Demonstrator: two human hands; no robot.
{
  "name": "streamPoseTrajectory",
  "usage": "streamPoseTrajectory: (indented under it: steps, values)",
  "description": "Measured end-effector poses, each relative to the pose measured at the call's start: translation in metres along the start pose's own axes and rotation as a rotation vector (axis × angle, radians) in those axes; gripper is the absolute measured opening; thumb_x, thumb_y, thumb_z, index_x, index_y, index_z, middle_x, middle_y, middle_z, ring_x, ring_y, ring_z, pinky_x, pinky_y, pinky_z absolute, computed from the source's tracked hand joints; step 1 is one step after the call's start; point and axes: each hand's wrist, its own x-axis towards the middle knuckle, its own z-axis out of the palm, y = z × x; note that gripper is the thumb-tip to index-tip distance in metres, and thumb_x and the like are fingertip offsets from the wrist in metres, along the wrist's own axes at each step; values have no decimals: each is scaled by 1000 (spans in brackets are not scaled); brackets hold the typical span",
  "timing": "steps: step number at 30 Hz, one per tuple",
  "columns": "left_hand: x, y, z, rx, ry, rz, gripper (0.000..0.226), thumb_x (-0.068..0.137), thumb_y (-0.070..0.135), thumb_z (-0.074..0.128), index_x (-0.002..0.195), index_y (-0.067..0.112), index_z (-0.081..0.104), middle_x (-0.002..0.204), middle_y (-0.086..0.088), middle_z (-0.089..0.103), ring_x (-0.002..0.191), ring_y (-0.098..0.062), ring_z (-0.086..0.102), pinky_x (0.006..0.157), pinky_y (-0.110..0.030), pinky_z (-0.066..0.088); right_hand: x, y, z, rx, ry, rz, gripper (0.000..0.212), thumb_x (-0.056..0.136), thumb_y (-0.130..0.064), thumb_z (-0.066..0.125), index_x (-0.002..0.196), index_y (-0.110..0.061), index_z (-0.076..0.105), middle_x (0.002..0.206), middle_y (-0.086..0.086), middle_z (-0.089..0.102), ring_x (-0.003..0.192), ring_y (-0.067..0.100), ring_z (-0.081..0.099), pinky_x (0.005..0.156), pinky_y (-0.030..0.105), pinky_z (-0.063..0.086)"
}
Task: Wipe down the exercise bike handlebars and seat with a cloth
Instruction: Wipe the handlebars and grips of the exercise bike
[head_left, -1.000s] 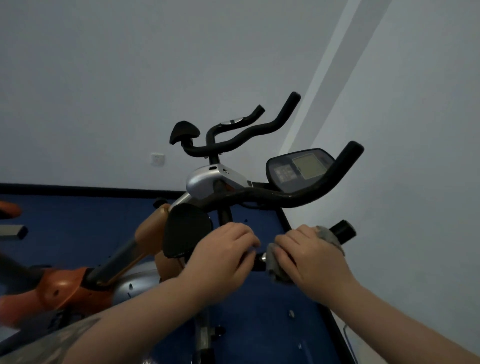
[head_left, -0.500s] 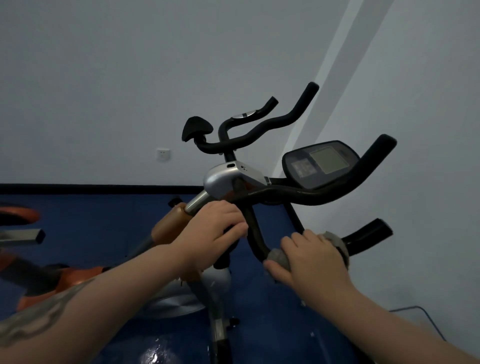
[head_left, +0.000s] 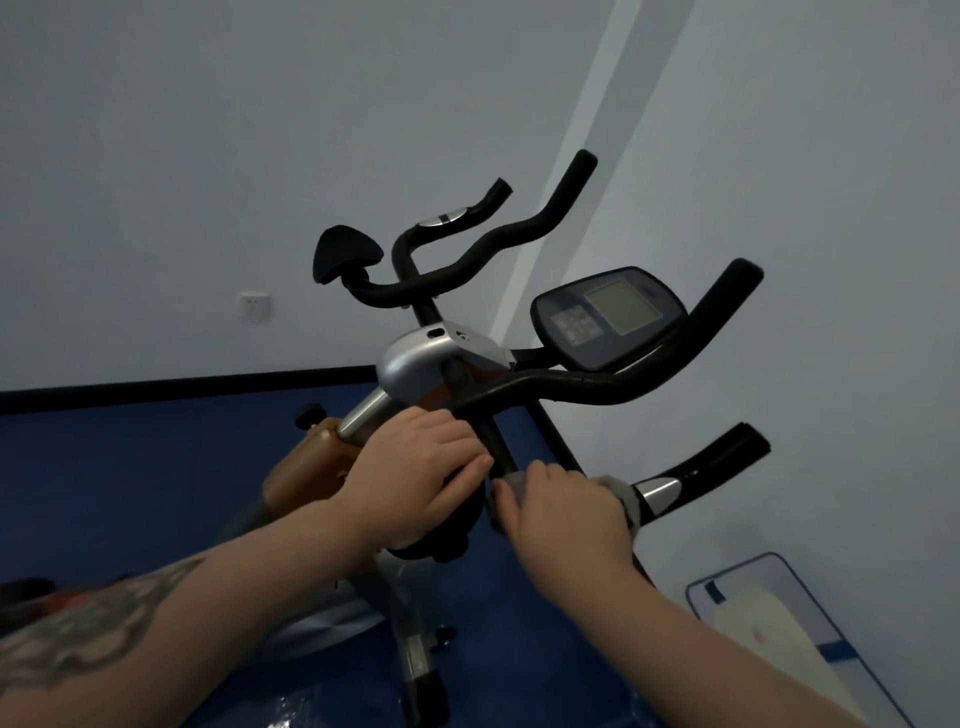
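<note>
The exercise bike's black handlebars (head_left: 587, 387) curve across the middle of the view, with a grey console (head_left: 608, 317) behind them. My right hand (head_left: 563, 512) is closed around a grey cloth (head_left: 621, 493) wrapped on the near handlebar tube, just left of a silver sensor band (head_left: 660, 491). My left hand (head_left: 423, 475) grips a black padded part of the bike (head_left: 447, 540) right beside it, fingertips almost touching the right hand. I cannot tell whether that pad is the seat.
A second bike's black handlebars (head_left: 467, 260) and pad (head_left: 345, 252) stand behind against the white wall. Blue floor mat (head_left: 130, 493) lies below. A white-and-blue flat object (head_left: 769, 623) leans at the lower right. The bike's orange-and-silver frame (head_left: 311, 467) runs left.
The view has shifted so the bike sits more to the right. My right hand with the cloth has slid along the near handlebar tube; my left hand has moved onto the black pad.
</note>
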Motion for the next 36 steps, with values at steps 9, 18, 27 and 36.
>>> streamPoseTrajectory:
  steps: [9, 18, 27, 36]
  values:
    - [0, -4, 2, -39, 10, 0, 36, 98, 32, 41, 75, 22, 67, 75, 11, 63, 70, -9, 53, 67, -25, 35, -5, 9, -9, -77, 7, -161, 23, 87, -36, 65, 89, -14, 60, 77, 3, 59, 60, 20, 58, 51, 30, 37]
    - [-11, -7, 5, -92, 157, -6, 30, 95, 27, 48, 85, 21, 75, 87, 12, 71, 81, -9, 61, 70, -34, 44, 8, 27, -4, -214, -283, -410, 36, 101, -26, 40, 131, -18, 21, 114, 10, 43, 82, 29, 56, 55, 36, 35]
    - [-11, -10, 9, -69, 214, -12, 26, 94, 25, 51, 83, 20, 74, 87, 11, 71, 79, -12, 59, 66, -35, 43, 59, 11, 4, 48, -391, -270, 37, 103, -28, 36, 137, -12, 34, 123, 19, 46, 104, 36, 54, 85, 45, 47]
    - [-12, -11, 9, -108, 258, -36, 27, 94, 24, 50, 83, 20, 75, 88, 12, 71, 80, -9, 58, 67, -33, 43, 60, 12, 1, 194, -436, -288, 32, 104, -28, 34, 133, -13, 39, 125, 20, 48, 111, 36, 52, 92, 44, 43]
